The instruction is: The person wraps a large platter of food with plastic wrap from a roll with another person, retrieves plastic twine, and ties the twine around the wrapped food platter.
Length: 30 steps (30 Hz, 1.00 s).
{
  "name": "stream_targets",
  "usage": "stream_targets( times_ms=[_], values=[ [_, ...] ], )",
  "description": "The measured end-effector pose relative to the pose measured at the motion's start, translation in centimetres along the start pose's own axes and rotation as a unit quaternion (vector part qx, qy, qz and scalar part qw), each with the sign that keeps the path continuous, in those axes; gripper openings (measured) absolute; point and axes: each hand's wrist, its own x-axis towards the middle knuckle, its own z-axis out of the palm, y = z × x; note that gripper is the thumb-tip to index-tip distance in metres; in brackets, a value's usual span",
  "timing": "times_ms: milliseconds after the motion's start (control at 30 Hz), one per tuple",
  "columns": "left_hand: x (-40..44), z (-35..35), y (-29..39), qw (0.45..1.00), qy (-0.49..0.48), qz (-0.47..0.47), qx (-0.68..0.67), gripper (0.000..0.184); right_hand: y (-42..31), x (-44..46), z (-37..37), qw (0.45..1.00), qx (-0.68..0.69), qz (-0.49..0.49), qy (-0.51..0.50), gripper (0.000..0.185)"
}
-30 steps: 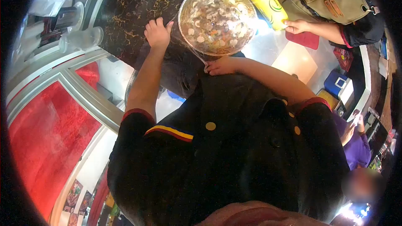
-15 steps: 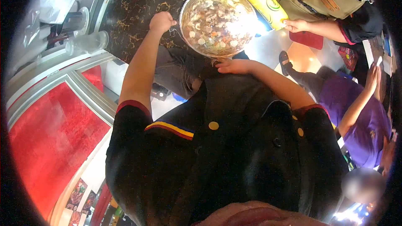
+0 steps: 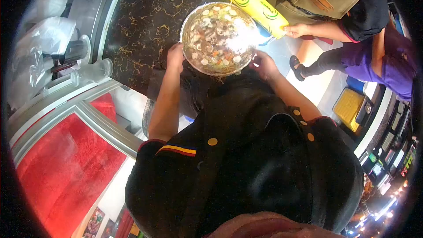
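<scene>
A round metal bowl (image 3: 196, 64) of mixed food with pale round slices sits in front of me, with a shiny clear covering and strong glare on its right side. My left hand (image 3: 175, 56) is at its left edge, its fingers partly hidden by the rim. At the lower right edge, my right hand (image 3: 265, 65) curls its fingers against the bowl. Beyond the bowl, another person's hand (image 3: 296, 31) grips the end of a yellow ShureWin roll (image 3: 255, 6), and fingers touch its far end.
A dark gold-veined counter (image 3: 141, 26) lies to the left. Clear plastic cups (image 3: 92, 71) and plastic bags (image 3: 53, 35) stand behind a metal frame. A person in purple (image 3: 392, 68) and a yellow bin (image 3: 348, 108) are to the right.
My left hand has come back to the bowl's left edge, and my right hand has shifted round to the right side. The bowl has moved slightly nearer; the person in purple has moved.
</scene>
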Motion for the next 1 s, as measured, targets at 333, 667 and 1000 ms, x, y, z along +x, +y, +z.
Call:
stream_targets(
  times_ms=[333, 667, 1000],
  values=[
    [-1.7, 1.8, -1.1, 0.998, 0.005, 0.007, -0.067, 0.052, -0.9, 8.6, 0.6, 0.973, 0.189, -0.121, -0.057, 0.059],
    [-4.4, 3.1, -3.1, 0.967, -0.044, 0.038, -0.247, 0.039, -3.2, 3.8, 1.6, 0.985, 0.099, -0.134, -0.042, 0.053],
    [-4.0, 3.4, -1.5, 0.948, -0.059, 0.146, -0.278, 0.037, -6.9, -0.4, 0.0, 0.961, 0.076, -0.070, -0.258, 0.062]
  ],
)
